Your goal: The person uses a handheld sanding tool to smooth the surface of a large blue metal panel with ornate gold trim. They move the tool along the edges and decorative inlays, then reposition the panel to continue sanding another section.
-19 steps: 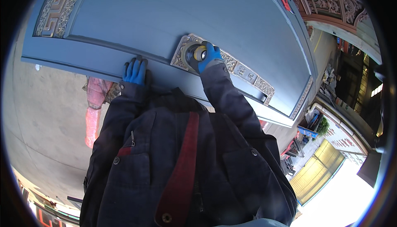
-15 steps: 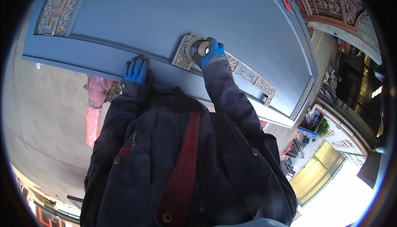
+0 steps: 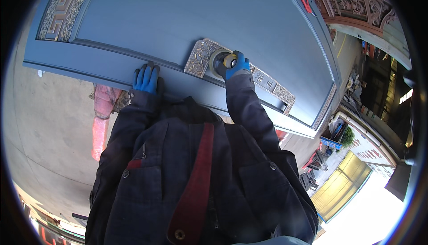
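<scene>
The right hand in its blue glove is clamping a small round grey-and-yellow disc tool against the ornate silver metal plate near the blue panelled door's lower edge, and a tilt there could be letting the disc skid onto the paint. The left hand, also gloved, is lying flat and open on the door's edge moulding, gripping nothing, both dark-sleeved arms reaching forward.

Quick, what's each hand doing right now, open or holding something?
Left hand: open, blue glove flat on the blue panelled door.
Right hand: closed around a small round disc tool against the door's ornate metal plate.
</scene>
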`<action>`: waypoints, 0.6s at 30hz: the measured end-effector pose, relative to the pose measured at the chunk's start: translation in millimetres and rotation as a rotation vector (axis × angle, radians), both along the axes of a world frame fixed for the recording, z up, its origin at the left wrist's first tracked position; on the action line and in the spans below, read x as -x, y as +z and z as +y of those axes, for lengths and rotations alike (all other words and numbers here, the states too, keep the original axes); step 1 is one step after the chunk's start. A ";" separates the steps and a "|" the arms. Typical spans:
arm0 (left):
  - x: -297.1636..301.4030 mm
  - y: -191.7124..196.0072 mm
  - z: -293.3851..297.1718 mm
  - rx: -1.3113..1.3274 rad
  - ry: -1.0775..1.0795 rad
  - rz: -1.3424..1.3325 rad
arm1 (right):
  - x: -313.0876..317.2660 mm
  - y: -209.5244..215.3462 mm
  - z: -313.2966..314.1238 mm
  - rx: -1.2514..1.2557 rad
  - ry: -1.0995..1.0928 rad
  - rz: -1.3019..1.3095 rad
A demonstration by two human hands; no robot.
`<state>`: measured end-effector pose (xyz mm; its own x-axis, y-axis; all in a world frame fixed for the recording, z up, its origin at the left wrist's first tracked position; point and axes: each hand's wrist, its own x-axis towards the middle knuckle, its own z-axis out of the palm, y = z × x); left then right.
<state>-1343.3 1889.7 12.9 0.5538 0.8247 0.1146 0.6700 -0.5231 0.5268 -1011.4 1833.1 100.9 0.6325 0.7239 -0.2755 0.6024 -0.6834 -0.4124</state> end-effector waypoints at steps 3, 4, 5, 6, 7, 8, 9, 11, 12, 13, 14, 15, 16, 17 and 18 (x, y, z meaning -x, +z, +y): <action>0.0 -0.8 -0.4 -0.002 -0.001 -0.004 | 0.3 1.0 -2.9 0.158 0.077 -0.005; 0.1 -1.0 -0.4 0.003 -0.001 0.002 | 0.7 1.0 -2.4 0.150 0.113 -0.006; -0.1 -1.1 -0.4 -0.003 0.005 -0.012 | 2.2 1.0 -2.0 0.143 0.091 -0.009; 0.3 -1.2 -0.1 -0.004 0.005 -0.019 | 2.0 0.6 1.0 0.136 0.066 -0.009; 0.7 -0.9 0.1 -0.002 0.000 -0.026 | 3.4 0.2 4.7 0.078 0.035 -0.019; 0.7 -0.8 0.7 0.001 -0.009 -0.017 | 3.9 0.3 8.7 0.054 0.014 0.019; 0.7 -0.8 1.0 0.004 -0.012 -0.009 | 5.4 -0.1 14.3 0.142 0.050 0.032; 1.4 -0.4 0.6 0.011 -0.010 0.000 | 12.7 -0.4 25.0 0.175 0.158 -0.004; 1.6 -0.4 0.5 0.011 -0.007 -0.001 | 16.8 0.4 30.4 0.185 0.222 -0.026; 2.0 -0.4 0.2 0.023 -0.007 0.002 | 20.8 1.8 34.9 0.266 0.278 -0.021; 2.3 -0.5 0.1 0.014 -0.007 -0.003 | 23.5 4.0 39.2 0.194 0.263 -0.024; 2.8 -0.6 0.1 0.017 -0.009 -0.005 | 25.9 7.0 42.0 0.193 0.241 0.001; 3.5 -0.5 0.1 0.015 -0.009 -0.010 | 28.3 9.6 43.3 0.133 0.228 0.009; 3.8 -0.7 0.5 0.022 -0.013 -0.001 | 31.0 12.5 42.3 0.140 0.240 -0.007; 3.5 -1.2 1.0 0.025 -0.011 0.004 | 33.1 14.2 40.3 0.242 0.266 -0.003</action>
<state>-1346.7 1890.7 11.7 0.5632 0.8211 0.0923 0.6661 -0.5173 0.5372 -1044.5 1873.4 115.1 0.4317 0.7774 -0.4576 0.7734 -0.5800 -0.2558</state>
